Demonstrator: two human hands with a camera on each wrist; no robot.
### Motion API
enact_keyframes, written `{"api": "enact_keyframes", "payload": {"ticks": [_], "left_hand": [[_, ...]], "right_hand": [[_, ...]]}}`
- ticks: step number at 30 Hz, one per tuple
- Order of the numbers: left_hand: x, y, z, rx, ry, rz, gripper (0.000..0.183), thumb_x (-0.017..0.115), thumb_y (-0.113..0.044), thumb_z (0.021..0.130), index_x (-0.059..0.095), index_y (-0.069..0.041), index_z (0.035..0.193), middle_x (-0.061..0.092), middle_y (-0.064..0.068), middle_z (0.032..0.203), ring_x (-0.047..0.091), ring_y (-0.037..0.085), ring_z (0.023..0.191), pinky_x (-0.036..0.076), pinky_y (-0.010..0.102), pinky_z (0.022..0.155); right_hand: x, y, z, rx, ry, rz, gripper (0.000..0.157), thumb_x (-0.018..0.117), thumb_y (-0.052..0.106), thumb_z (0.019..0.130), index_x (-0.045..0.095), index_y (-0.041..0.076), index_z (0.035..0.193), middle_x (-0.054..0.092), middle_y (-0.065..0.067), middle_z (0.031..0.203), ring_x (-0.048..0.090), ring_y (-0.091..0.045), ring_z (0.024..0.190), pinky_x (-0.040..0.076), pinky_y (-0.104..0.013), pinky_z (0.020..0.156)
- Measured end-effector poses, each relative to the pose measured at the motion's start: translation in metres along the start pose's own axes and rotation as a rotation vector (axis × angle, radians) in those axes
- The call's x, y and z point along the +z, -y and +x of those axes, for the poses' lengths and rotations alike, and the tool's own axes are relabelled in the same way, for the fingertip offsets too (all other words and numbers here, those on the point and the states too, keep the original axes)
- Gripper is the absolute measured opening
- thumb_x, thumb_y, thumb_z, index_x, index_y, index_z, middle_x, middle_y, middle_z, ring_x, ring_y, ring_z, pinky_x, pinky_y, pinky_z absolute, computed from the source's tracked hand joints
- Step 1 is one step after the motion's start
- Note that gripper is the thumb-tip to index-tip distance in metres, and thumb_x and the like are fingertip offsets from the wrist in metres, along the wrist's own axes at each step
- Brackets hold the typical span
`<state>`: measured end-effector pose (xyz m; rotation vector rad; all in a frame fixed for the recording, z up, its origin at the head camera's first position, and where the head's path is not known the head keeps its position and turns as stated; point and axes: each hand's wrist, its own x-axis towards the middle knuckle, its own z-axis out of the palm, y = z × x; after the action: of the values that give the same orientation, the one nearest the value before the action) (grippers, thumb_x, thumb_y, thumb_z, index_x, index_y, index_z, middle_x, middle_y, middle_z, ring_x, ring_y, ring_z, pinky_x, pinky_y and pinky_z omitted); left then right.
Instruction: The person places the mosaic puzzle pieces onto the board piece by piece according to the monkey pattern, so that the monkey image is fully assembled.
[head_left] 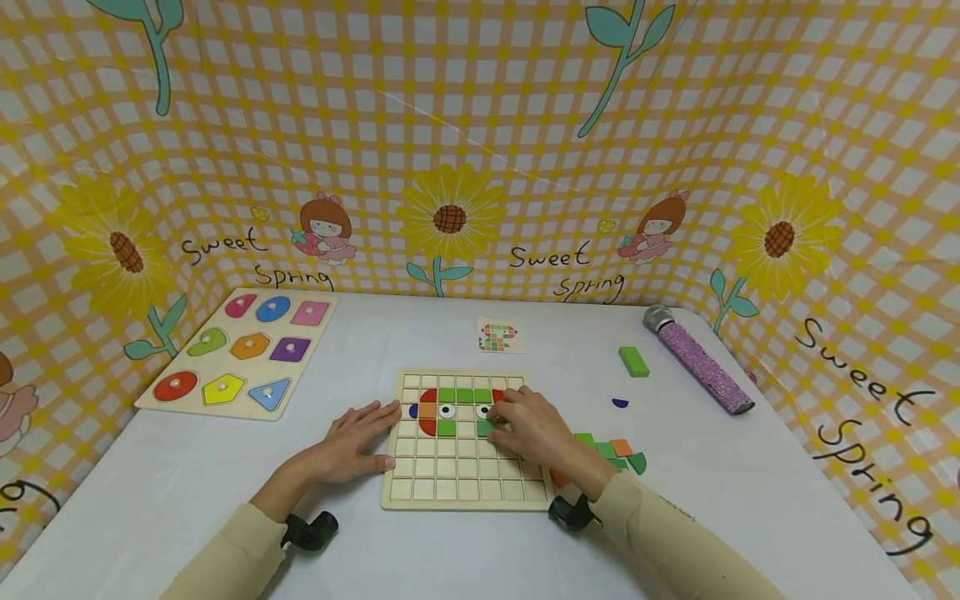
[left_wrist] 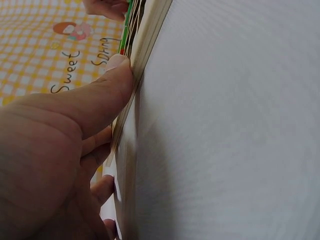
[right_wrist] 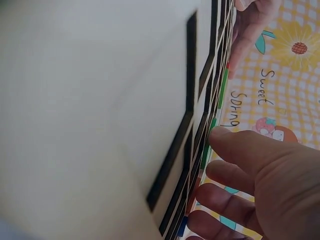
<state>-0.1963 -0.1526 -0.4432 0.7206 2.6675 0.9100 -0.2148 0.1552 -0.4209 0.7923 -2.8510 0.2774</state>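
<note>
A wooden grid board (head_left: 465,492) lies flat, with red, green, orange and blue tiles and two eye tiles forming a shape in its upper rows. Beside its left edge rests my left hand (head_left: 348,446), fingers extended; in the left wrist view the thumb (left_wrist: 120,75) touches the board's rim. My right hand (head_left: 536,429) is over the board's right side, hiding some cells. Its thumb (right_wrist: 225,140) touches a green tile (right_wrist: 207,145) in the right wrist view, and the other fingers are slightly bent along the tiles. I see no piece lifted in either hand.
Loose green and orange pieces (head_left: 621,448) lie right of the board. Farther back are a blue half-round (head_left: 620,403), a green block (head_left: 633,362) and a glittery purple microphone (head_left: 701,362). A pattern card (head_left: 501,335) lies behind the board, a knobbed shape puzzle (head_left: 225,367) at left.
</note>
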Motion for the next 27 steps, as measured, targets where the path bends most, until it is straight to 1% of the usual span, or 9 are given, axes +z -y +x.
{"api": "enact_keyframes", "payload": {"ticks": [4,8,16,19,20,23,25,26,27], "left_hand": [[-0.001,-0.001,0.0,0.0,0.0,0.0,0.072,0.064,-0.031,0.088,0.029,-0.01,0.148,0.023,0.01,0.158,0.011,0.038,0.146,0.0,0.065,0.113],[0.0,0.0,0.0,-0.005,0.001,-0.001,0.073,0.064,-0.031,0.088,0.03,-0.01,0.148,0.023,0.009,0.158,0.011,0.038,0.146,0.0,0.064,0.114],[0.001,0.0,0.001,0.01,0.003,0.005,0.073,0.064,-0.032,0.088,0.03,-0.009,0.148,0.023,0.01,0.158,0.011,0.039,0.146,0.001,0.065,0.113],[0.001,0.0,0.001,0.005,0.002,0.007,0.073,0.064,-0.032,0.088,0.03,-0.009,0.148,0.023,0.01,0.158,0.011,0.038,0.146,0.001,0.064,0.113],[0.001,0.0,0.001,0.003,0.001,0.008,0.073,0.064,-0.032,0.088,0.03,-0.009,0.148,0.023,0.009,0.158,0.011,0.038,0.146,0.001,0.064,0.114],[0.001,-0.001,0.001,0.0,-0.001,0.006,0.073,0.065,-0.032,0.088,0.03,-0.009,0.148,0.023,0.009,0.158,0.011,0.038,0.146,0.001,0.064,0.114],[0.001,-0.001,0.001,-0.002,-0.001,0.005,0.073,0.065,-0.032,0.088,0.03,-0.009,0.148,0.023,0.009,0.158,0.011,0.038,0.146,0.0,0.063,0.114],[0.001,-0.001,0.001,-0.003,-0.001,0.006,0.074,0.065,-0.032,0.088,0.03,-0.009,0.148,0.023,0.01,0.158,0.011,0.038,0.146,0.0,0.064,0.114],[0.001,-0.001,0.001,-0.005,-0.001,0.005,0.074,0.065,-0.032,0.087,0.03,-0.009,0.148,0.023,0.009,0.158,0.011,0.038,0.146,0.0,0.063,0.114]], "right_hand": [[0.0,0.0,0.0,0.0,0.001,0.002,0.028,0.078,0.036,0.075,0.074,0.016,0.095,0.065,0.001,0.093,0.047,-0.013,0.077,0.041,-0.027,0.067],[0.0,0.0,0.0,0.006,0.0,0.018,0.03,0.078,0.037,0.074,0.073,0.016,0.095,0.064,0.003,0.09,0.047,-0.013,0.077,0.041,-0.027,0.069],[-0.01,-0.004,-0.008,0.096,0.002,0.116,0.027,0.076,0.033,0.077,0.073,0.014,0.097,0.065,0.003,0.092,0.046,-0.012,0.08,0.041,-0.028,0.072],[-0.016,-0.01,-0.015,0.104,-0.004,0.138,0.027,0.075,0.031,0.079,0.072,0.013,0.099,0.065,0.002,0.091,0.05,-0.015,0.084,0.046,-0.035,0.08],[-0.018,-0.013,-0.018,0.103,-0.011,0.145,0.027,0.075,0.03,0.079,0.072,0.012,0.099,0.064,0.002,0.091,0.052,-0.016,0.086,0.047,-0.038,0.086],[-0.024,-0.023,-0.026,0.106,-0.036,0.171,0.027,0.074,0.028,0.08,0.072,0.011,0.1,0.064,0.001,0.09,0.053,-0.018,0.088,0.048,-0.039,0.085],[-0.027,-0.032,-0.032,0.113,-0.047,0.186,0.026,0.074,0.027,0.08,0.072,0.01,0.1,0.064,0.0,0.09,0.052,-0.019,0.087,0.046,-0.033,0.076],[-0.029,-0.035,-0.035,0.121,-0.047,0.19,0.027,0.074,0.027,0.08,0.072,0.01,0.101,0.064,0.0,0.09,0.052,-0.019,0.087,0.046,-0.031,0.075],[-0.03,-0.039,-0.038,0.131,-0.045,0.191,0.027,0.074,0.027,0.08,0.072,0.011,0.101,0.064,0.0,0.09,0.051,-0.018,0.086,0.042,-0.028,0.07]]}}
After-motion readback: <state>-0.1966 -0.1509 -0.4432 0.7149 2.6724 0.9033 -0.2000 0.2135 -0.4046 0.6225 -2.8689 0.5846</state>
